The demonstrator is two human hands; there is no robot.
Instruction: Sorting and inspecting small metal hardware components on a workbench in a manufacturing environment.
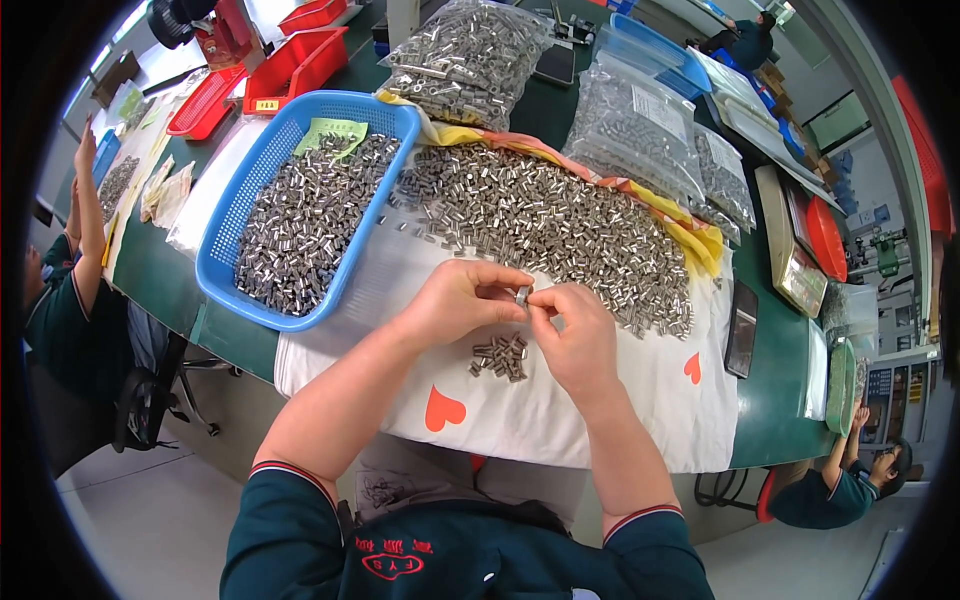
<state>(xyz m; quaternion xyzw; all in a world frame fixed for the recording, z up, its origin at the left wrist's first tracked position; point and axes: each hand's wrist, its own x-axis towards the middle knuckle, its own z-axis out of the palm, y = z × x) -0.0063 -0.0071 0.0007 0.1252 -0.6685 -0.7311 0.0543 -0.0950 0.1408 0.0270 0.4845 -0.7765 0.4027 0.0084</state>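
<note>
My left hand [462,303] and my right hand [580,338] meet over the white cloth [560,430], fingertips pinched together. Between them is a small shiny metal cylinder [522,295], gripped from both sides. Just below the hands lies a little heap of similar metal cylinders [500,357]. Beyond them spreads a large pile of loose metal cylinders [560,210], bordered at the back by a rolled yellow and red cloth [660,205]. To the left, a blue perforated basket [213,262] holds many more cylinders and a green paper slip [330,137].
Clear bags of metal parts [465,60] stand at the back of the green table [240,345]. A dark phone [741,330] lies on the right. Red bins [300,72] sit at the back left. Other people work at left and right.
</note>
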